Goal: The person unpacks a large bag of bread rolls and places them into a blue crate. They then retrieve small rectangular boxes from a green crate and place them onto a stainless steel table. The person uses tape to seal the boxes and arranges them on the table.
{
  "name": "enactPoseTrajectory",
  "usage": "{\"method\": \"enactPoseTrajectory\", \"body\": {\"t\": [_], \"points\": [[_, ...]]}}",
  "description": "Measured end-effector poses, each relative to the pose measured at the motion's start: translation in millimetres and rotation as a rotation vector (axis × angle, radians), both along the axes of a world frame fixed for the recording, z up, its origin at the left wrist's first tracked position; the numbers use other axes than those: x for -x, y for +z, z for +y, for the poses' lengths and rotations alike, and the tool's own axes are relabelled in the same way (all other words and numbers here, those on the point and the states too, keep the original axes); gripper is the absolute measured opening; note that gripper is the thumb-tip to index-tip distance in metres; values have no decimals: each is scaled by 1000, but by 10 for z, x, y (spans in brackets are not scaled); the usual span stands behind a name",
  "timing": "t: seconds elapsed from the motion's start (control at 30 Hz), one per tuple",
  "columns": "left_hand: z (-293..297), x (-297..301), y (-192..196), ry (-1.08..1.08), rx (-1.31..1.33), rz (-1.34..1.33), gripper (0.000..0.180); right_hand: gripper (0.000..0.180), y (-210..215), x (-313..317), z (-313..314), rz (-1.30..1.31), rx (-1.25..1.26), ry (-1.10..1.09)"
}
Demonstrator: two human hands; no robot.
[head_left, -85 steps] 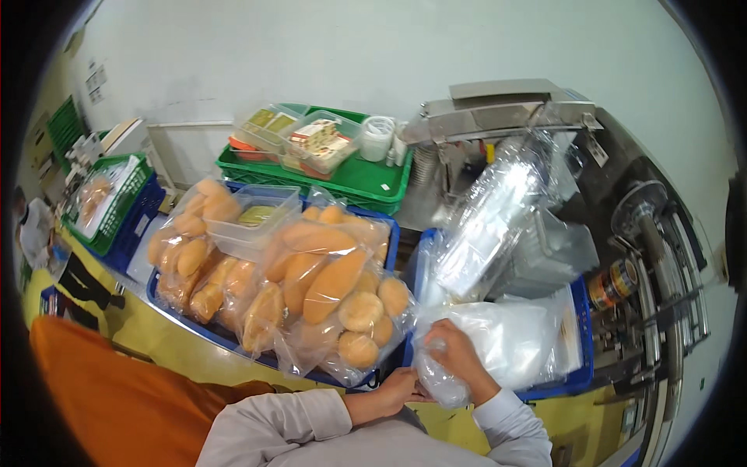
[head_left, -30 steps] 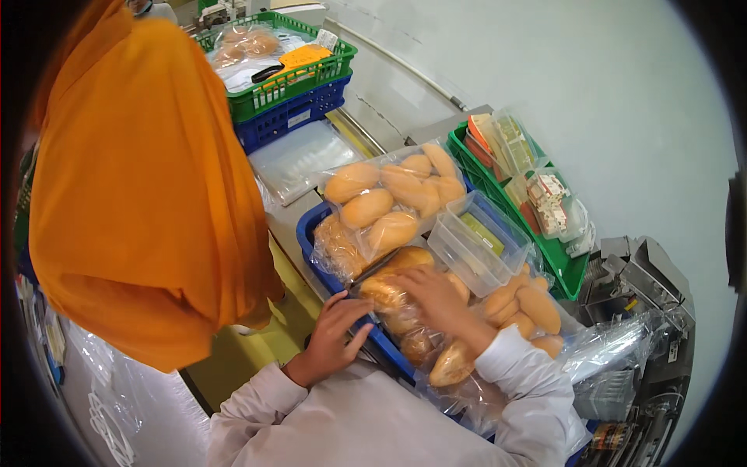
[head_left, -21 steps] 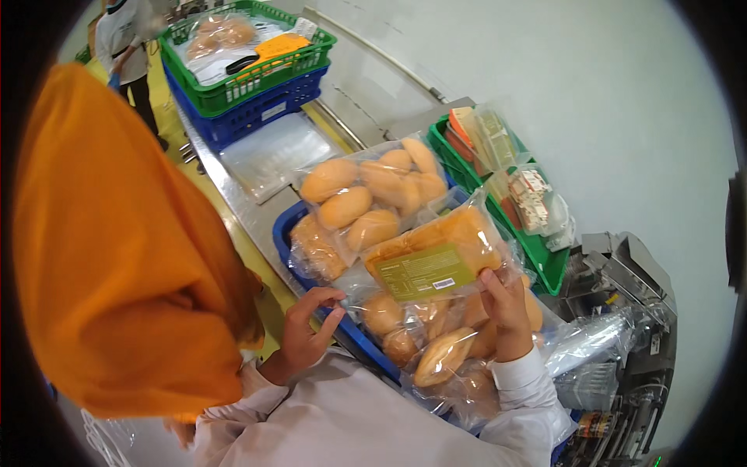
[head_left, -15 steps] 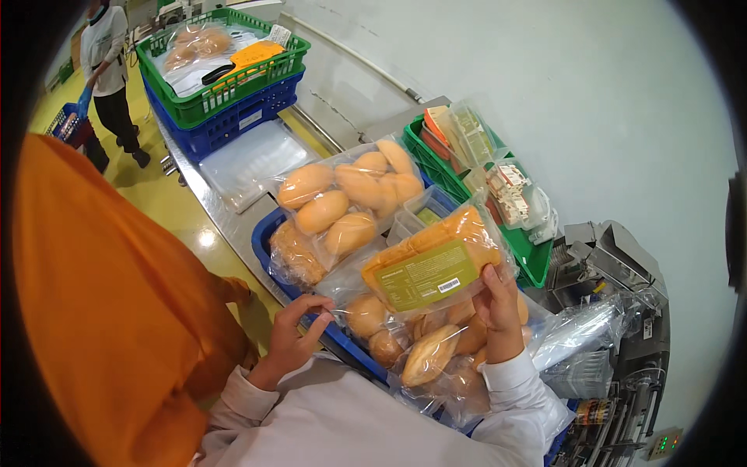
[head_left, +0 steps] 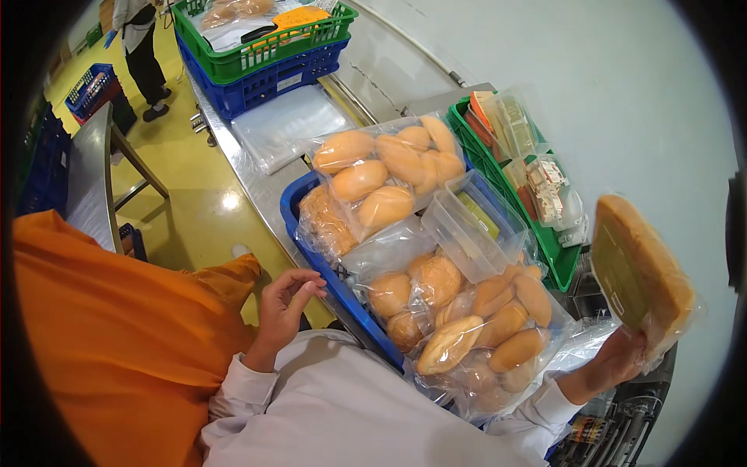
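At the right my right hand (head_left: 611, 364) grips the lower end of a bagged bread loaf (head_left: 650, 272). The loaf is held up tilted, its olive-green label facing left. My left hand (head_left: 282, 315) hovers by the near left rim of a blue crate (head_left: 354, 335); its fingers are loosely bent and nothing shows in them. In and over the crate lie a bag of oval buns (head_left: 362, 179), a bag of mixed rolls (head_left: 506, 323), round buns (head_left: 389, 296) and a crusty brown bread (head_left: 323, 222). A clear plastic tub (head_left: 471, 237) sits tilted among them.
Behind the crate stands a green tray (head_left: 556, 257) with cards and clear boxes. Clear plastic bags (head_left: 292, 124) lie on the metal table, near stacked crates (head_left: 264, 78). A person in orange (head_left: 117, 335) is close at left; another (head_left: 144, 58) stands farther off.
My right hand has carried the bagged loaf right and away from the crate, turning it more upright. My left hand has come off the plastic edge. The clear tub is now uncovered.
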State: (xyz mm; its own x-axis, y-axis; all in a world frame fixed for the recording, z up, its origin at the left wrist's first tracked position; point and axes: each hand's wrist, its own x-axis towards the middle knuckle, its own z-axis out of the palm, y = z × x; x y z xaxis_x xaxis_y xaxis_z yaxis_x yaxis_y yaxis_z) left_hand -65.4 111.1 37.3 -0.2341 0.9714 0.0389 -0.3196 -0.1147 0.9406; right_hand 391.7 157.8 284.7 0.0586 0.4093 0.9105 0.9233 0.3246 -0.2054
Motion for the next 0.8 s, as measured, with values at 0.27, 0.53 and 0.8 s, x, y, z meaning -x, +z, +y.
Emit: {"method": "enactPoseTrajectory", "body": {"t": [0.27, 0.53, 0.8], "points": [[36, -84, 42, 11, 8, 89, 16, 48, -281, 161, -339, -103, 759, 384], [423, -332, 488, -191, 38, 667, 20, 79, -589, 326, -457, -70, 1274, 460], [1344, -721, -120, -792, 89, 1466, 24, 81, -616, 111, -518, -71, 1256, 538]]}}
